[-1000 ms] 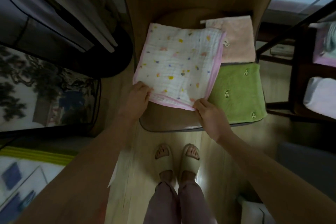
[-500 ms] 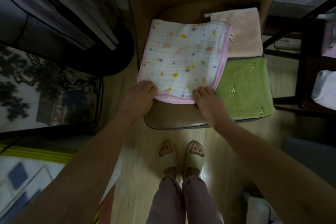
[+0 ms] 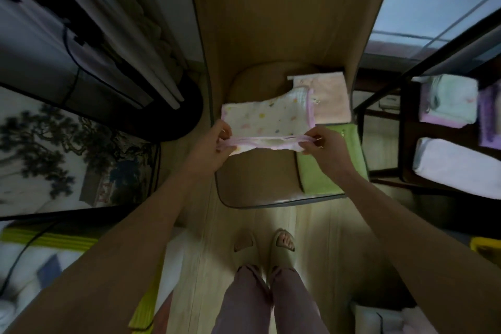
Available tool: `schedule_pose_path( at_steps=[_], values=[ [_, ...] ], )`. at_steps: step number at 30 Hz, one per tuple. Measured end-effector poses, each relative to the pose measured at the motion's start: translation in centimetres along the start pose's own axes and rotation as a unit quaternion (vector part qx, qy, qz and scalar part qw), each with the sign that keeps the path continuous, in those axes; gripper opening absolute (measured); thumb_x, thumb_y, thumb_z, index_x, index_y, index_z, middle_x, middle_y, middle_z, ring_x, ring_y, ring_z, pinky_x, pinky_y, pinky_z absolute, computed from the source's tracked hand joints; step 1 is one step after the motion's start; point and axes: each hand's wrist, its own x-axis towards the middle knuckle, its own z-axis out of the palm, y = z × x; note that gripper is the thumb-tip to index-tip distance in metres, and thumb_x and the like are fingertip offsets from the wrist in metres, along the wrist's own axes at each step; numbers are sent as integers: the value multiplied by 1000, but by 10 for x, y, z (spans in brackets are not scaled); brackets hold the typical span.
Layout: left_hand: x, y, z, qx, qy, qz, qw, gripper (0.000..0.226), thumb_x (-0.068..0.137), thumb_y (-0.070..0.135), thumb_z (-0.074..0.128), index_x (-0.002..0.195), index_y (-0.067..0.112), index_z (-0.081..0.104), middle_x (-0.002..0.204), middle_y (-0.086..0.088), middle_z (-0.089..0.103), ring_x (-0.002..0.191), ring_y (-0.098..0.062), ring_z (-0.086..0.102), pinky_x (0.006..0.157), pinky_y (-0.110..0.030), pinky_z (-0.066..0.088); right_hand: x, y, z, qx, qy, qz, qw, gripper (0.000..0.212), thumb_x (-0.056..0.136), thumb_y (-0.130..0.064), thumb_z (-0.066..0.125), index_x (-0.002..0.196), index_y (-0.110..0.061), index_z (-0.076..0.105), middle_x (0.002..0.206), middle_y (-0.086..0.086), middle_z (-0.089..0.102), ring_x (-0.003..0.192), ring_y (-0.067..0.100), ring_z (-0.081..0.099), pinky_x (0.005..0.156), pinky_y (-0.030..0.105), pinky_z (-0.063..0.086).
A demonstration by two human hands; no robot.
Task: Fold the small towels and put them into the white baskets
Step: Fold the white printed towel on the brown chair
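A white dotted towel [image 3: 264, 119] with a pink border is lifted off the chair seat [image 3: 260, 173], its near edge raised and doubled toward the far side. My left hand [image 3: 214, 144] pinches its near left corner and my right hand [image 3: 324, 144] pinches its near right corner. A pale pink towel [image 3: 329, 97] lies flat at the seat's back right. A green towel [image 3: 322, 171] lies at the front right, partly under my right hand. Folded towels sit in a white basket [image 3: 447, 102] on the rack to the right.
A dark metal rack [image 3: 385, 95] stands right of the chair with another white folded item [image 3: 455, 165] on its lower shelf. The wooden chair back [image 3: 284, 22] rises behind the seat. A dark stand [image 3: 187, 106] is at the left. My feet in slippers [image 3: 267, 247] are on the floor below.
Both hands went from pressing the towel's near edge flat on the seat to pinching its corners and lifting that edge up and forward. The view has shifted slightly.
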Motion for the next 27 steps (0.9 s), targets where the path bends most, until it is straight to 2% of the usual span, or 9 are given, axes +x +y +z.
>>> schedule_pose_path(
  at_steps=[3, 7, 9, 12, 15, 18, 21, 23, 27],
  values=[
    [-2, 50, -30, -126, 24, -21, 992, 11, 91, 15, 63, 88, 24, 57, 82, 6, 58, 73, -5, 58, 62, -22, 52, -10, -37, -34, 53, 4, 1, 999, 4, 83, -3, 70, 84, -3, 65, 74, 11, 64, 60, 12, 63, 61, 29, 52],
    [-9, 103, -68, -174, -6, -45, 984, 7, 90, 14, 66, 95, 14, 70, 88, 1, 68, 78, 0, 64, 67, -16, 54, -25, -86, -75, 144, 20, -23, 989, 9, 83, 4, 67, 87, -3, 64, 81, 12, 62, 65, 12, 60, 57, 21, 53],
    [-13, 122, -87, -155, -24, -59, 986, 14, 89, 18, 66, 101, 12, 72, 90, 2, 70, 79, 0, 65, 66, -12, 52, -34, -108, -94, 146, 4, -52, 988, 15, 84, 5, 66, 89, -10, 66, 85, 11, 62, 69, 14, 60, 56, 21, 54],
    [-17, 149, -115, -118, -27, -69, 990, 16, 89, 22, 66, 102, 15, 72, 88, 9, 70, 78, 5, 66, 63, -7, 49, -48, -135, -118, 118, -37, -90, 988, 24, 86, 4, 64, 97, -16, 73, 92, 6, 68, 72, 4, 63, 60, 18, 54],
    [-18, 176, -138, -75, -46, -58, 994, 13, 90, 23, 65, 100, 18, 72, 86, 11, 70, 74, 10, 64, 56, -4, 46, -59, -157, -138, 90, -64, -104, 988, 23, 85, 7, 64, 103, -5, 72, 97, 13, 68, 77, 7, 65, 64, 18, 54],
    [-17, 201, -155, -27, -49, -40, 998, 13, 91, 21, 64, 99, 15, 73, 81, 10, 69, 69, 9, 65, 47, -6, 44, -68, -179, -156, 86, -63, -130, 986, 19, 83, 10, 65, 98, 1, 73, 94, 13, 70, 78, 7, 66, 67, 19, 55],
    [-15, 221, -167, -9, -46, -8, 999, 17, 91, 14, 64, 101, 4, 73, 91, -4, 71, 74, -4, 67, 57, -13, 53, -74, -196, -170, 53, -57, -142, 987, 22, 82, 12, 65, 94, -4, 75, 89, 12, 72, 74, 8, 65, 66, 22, 56],
    [-14, 233, -173, 1, -34, 20, 999, 19, 89, 8, 65, 104, -3, 71, 98, -12, 70, 78, -8, 66, 66, -15, 56, -76, -204, -177, 36, -40, -132, 990, 19, 82, 9, 67, 97, -1, 74, 88, 19, 70, 71, 14, 63, 63, 26, 58],
    [-14, 251, -181, 48, -11, 76, 996, 15, 84, 5, 70, 96, -3, 73, 96, -10, 69, 76, -4, 63, 67, -9, 50, -76, -213, -187, 44, 23, -80, 996, 11, 78, 1, 74, 87, 6, 72, 81, 28, 66, 53, 6, 59, 55, 18, 54]
  ],
)
